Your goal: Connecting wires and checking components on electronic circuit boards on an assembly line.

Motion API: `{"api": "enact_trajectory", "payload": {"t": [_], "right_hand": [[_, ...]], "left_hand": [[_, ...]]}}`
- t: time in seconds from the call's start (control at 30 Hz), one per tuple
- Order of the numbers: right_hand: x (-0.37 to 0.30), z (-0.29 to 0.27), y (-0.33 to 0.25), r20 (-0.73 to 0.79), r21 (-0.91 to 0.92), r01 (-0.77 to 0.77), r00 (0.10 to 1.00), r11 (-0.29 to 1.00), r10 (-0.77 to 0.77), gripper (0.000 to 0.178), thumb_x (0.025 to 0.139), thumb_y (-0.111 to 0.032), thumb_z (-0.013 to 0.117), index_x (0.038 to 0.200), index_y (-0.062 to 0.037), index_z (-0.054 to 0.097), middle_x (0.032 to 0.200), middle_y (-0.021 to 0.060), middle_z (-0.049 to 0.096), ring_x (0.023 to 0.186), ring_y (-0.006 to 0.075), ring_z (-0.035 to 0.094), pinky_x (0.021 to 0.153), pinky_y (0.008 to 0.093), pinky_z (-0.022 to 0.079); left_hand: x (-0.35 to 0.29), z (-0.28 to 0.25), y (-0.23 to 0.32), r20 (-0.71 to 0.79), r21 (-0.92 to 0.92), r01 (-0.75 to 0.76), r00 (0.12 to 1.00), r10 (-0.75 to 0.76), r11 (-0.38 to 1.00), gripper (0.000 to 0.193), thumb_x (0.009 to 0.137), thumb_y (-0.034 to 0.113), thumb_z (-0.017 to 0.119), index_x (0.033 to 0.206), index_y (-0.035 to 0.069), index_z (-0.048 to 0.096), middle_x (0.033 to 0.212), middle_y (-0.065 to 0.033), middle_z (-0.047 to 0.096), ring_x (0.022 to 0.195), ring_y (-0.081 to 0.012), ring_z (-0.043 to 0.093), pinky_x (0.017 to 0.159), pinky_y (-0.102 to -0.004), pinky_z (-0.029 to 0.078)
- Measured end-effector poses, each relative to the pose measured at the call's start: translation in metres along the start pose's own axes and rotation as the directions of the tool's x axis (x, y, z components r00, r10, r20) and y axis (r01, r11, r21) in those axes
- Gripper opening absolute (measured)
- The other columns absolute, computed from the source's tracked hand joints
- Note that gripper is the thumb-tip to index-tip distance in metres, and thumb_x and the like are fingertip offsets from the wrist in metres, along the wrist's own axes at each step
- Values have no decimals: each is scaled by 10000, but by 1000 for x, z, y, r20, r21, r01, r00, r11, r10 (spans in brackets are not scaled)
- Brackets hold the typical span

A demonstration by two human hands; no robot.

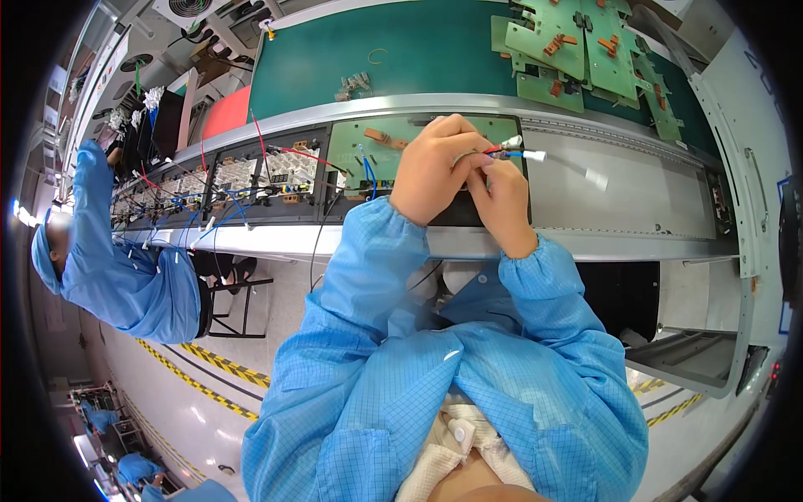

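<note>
My left hand (437,170) and my right hand (503,205) meet above a green circuit board (347,142). Between their pinched fingers run several thin wires (504,153), red, blue and dark, whose ends carry white connectors (535,156) pointing to the right. The fingers cover part of the wires. Under my left hand, the board lies in a black frame and bears a copper-coloured part (383,137) and a pair of blue wires (370,171).
Left along the line sit more wired boards (242,174). Stacked green boards (556,50) lie on the green bench mat (443,50) at far right, clear fittings (355,84) farther left. A co-worker in blue (142,276) is at the left. A metal rail (619,243) edges the line.
</note>
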State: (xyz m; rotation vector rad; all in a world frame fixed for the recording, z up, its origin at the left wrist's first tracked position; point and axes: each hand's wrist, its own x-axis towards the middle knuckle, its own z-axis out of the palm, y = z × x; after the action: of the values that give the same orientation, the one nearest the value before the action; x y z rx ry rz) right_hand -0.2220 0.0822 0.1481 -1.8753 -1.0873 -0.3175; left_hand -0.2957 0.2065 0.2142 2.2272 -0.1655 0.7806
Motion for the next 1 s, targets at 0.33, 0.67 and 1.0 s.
{"api": "enact_trajectory", "payload": {"t": [0.33,0.67,1.0], "right_hand": [[3,-19,-12,70,90,-14,998,996,8,70,797,-98,677,778,-34,657,664,117,562,635,295,530,581,383,401],[-5,-28,-5,173,225,-141,980,964,103,150,844,-115,644,737,-10,651,664,112,627,619,251,577,561,352,417],[-9,-33,-15,278,167,-356,912,920,303,151,892,-161,617,875,-37,702,633,37,625,546,137,574,504,281,405]], "left_hand": [[11,-6,10,98,0,209,973,-208,978,93,756,110,692,793,26,676,708,-114,639,609,-296,608,564,-359,484],[23,3,12,186,65,265,944,-273,962,141,724,122,740,787,10,682,676,-141,654,582,-276,631,549,-337,491],[30,-9,4,399,-106,402,855,-332,909,183,761,146,725,798,-26,671,644,-111,648,544,-170,621,516,-294,477]]}}
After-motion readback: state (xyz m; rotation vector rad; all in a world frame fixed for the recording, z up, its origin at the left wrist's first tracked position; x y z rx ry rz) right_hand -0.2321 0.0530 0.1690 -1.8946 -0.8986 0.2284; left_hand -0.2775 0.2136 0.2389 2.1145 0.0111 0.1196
